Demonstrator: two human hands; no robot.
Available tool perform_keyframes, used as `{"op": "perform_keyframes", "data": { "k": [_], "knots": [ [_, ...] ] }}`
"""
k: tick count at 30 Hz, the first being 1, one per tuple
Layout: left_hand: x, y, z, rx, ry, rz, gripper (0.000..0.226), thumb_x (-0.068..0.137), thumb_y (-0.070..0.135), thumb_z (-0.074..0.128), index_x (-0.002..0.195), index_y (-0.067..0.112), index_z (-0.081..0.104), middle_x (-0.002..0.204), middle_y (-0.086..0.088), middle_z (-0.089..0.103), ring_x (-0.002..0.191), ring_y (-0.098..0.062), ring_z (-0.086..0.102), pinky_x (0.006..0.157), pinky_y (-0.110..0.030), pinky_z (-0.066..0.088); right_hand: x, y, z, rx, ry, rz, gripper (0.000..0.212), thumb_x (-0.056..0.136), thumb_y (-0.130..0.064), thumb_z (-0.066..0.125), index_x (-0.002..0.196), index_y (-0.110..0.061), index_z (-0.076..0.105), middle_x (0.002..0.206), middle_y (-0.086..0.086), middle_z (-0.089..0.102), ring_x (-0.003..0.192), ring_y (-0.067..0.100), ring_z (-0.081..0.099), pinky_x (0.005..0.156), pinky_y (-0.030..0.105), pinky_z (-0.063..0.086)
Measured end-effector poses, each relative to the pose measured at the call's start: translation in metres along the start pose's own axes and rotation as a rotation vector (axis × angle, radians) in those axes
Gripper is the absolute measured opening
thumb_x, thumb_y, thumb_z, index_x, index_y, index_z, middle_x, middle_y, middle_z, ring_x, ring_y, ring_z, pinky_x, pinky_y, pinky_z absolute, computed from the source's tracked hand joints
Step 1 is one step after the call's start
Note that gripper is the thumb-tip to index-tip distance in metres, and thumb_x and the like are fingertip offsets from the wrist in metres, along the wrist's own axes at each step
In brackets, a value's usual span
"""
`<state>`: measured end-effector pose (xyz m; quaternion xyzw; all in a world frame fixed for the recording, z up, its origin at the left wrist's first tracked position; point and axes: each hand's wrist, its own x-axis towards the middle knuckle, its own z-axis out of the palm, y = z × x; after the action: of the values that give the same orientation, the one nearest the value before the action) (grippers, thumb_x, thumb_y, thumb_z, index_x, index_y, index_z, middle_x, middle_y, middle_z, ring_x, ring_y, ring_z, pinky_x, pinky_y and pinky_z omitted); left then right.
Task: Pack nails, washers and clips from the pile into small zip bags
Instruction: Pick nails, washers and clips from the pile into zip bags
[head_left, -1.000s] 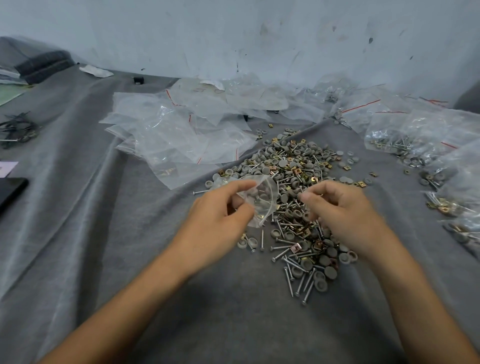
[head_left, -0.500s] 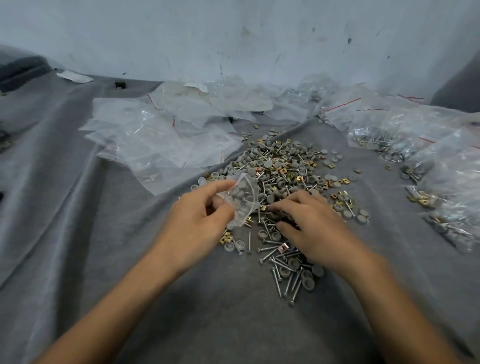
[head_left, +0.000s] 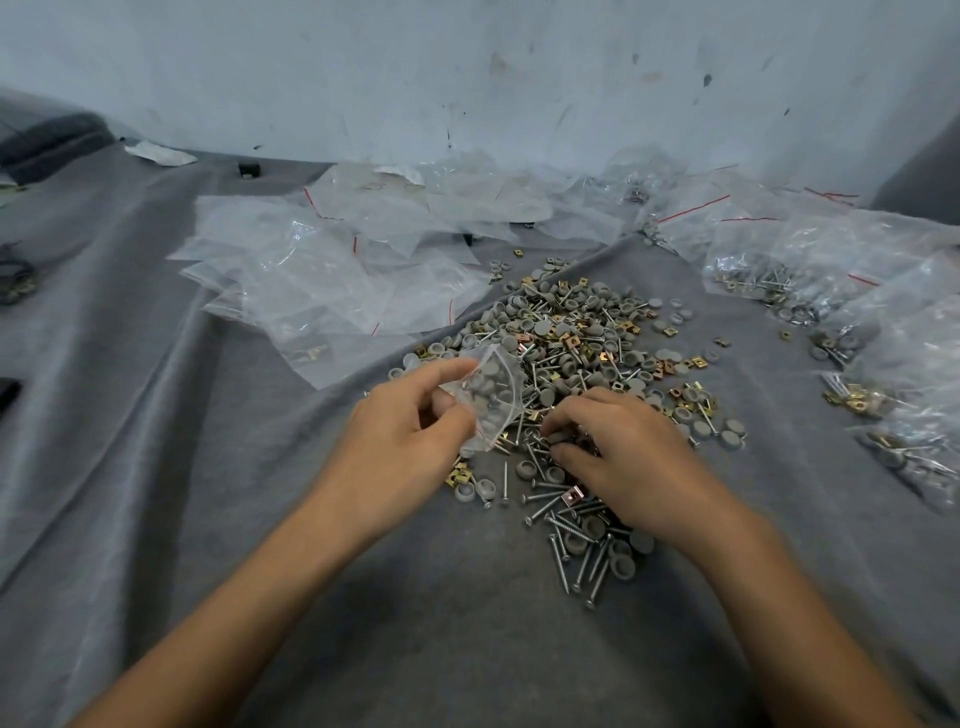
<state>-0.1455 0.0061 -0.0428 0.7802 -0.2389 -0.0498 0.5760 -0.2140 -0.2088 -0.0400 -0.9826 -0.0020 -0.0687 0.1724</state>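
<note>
A pile of nails, grey washers and brass clips (head_left: 582, 343) lies on the grey cloth (head_left: 156, 467) in the middle. My left hand (head_left: 400, 447) pinches a small clear zip bag (head_left: 491, 395) between thumb and fingers, just above the pile's left edge; grey washers show inside it. My right hand (head_left: 618, 457) rests palm down on the pile's near part, its fingers curled into the nails and washers beside the bag. What the fingertips hold is hidden.
Empty zip bags (head_left: 332, 280) lie heaped at the back left. Filled bags (head_left: 831, 270) line the right side. Loose nails (head_left: 576, 561) trail toward me. A dark object (head_left: 8, 392) sits at the left edge, a pale wall behind.
My right hand has dropped from beside the bag down onto the pile, fingers digging in. The left hand keeps the bag in place. The view has shifted slightly.
</note>
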Motion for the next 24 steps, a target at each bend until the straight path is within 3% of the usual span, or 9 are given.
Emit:
{"op": "perform_keyframes", "data": {
  "k": [5, 10, 13, 18, 20, 24],
  "knots": [
    [-0.001, 0.0, 0.0, -0.013, -0.007, 0.002, 0.039, 0.084, 0.031, 0.055, 0.121, 0.043, 0.06, 0.067, 0.001, 0.062, 0.062, -0.006, 0.058, 0.063, -0.022, 0.043, 0.0, 0.001, -0.001, 0.06, 0.019, 0.01, 0.019, 0.093, -0.023, 0.069, 0.107, -0.035, 0.066, 0.101, -0.021, 0.053, 0.097, 0.005, 0.052, 0.077, 0.026, 0.038],
    [-0.001, 0.001, -0.001, -0.01, -0.013, -0.007, 0.037, 0.084, 0.033, 0.055, 0.12, 0.045, 0.059, 0.066, 0.005, 0.061, 0.08, -0.021, 0.068, 0.064, -0.024, 0.044, 0.0, 0.002, -0.003, 0.136, 0.031, 0.02, 0.021, 0.093, -0.018, 0.07, 0.102, -0.037, 0.068, 0.1, -0.024, 0.054, 0.094, 0.002, 0.056, 0.079, 0.024, 0.043],
    [-0.001, 0.002, -0.001, -0.009, -0.013, -0.001, 0.037, 0.084, 0.032, 0.054, 0.119, 0.044, 0.059, 0.064, 0.008, 0.06, 0.082, -0.023, 0.069, 0.064, -0.025, 0.045, 0.0, 0.004, -0.005, 0.168, 0.069, 0.024, 0.018, 0.093, -0.019, 0.07, 0.101, -0.035, 0.07, 0.098, -0.022, 0.059, 0.09, -0.003, 0.057, 0.075, 0.017, 0.043],
    [0.0, 0.003, -0.002, -0.004, -0.018, 0.009, 0.035, 0.084, 0.032, 0.055, 0.115, 0.048, 0.058, 0.064, 0.008, 0.06, 0.081, -0.023, 0.068, 0.063, -0.024, 0.045, 0.0, 0.008, -0.01, 0.285, 0.145, 0.036, 0.026, 0.093, -0.016, 0.072, 0.097, -0.041, 0.069, 0.097, -0.022, 0.067, 0.093, -0.004, 0.064, 0.083, 0.019, 0.052],
    [-0.001, 0.002, -0.002, 0.003, -0.017, 0.012, 0.034, 0.085, 0.032, 0.054, 0.114, 0.049, 0.058, 0.064, 0.006, 0.06, 0.081, -0.022, 0.069, 0.064, -0.023, 0.046, 0.0, 0.009, -0.013, 0.427, 0.167, 0.059, 0.028, 0.093, -0.014, 0.072, 0.093, -0.042, 0.069, 0.091, -0.016, 0.072, 0.088, 0.002, 0.069, 0.079, 0.021, 0.057],
    [-0.001, -0.003, 0.002, 0.039, -0.026, 0.026, 0.032, 0.086, 0.033, 0.055, 0.113, 0.049, 0.059, 0.067, 0.004, 0.062, 0.066, -0.008, 0.063, 0.062, -0.02, 0.047, 0.0, 0.006, -0.02, 0.781, 0.2, 0.086, 0.018, 0.091, -0.007, 0.073, 0.098, -0.024, 0.075, 0.088, 0.001, 0.076, 0.078, 0.024, 0.075, 0.072, 0.034, 0.063]
  ]
}}
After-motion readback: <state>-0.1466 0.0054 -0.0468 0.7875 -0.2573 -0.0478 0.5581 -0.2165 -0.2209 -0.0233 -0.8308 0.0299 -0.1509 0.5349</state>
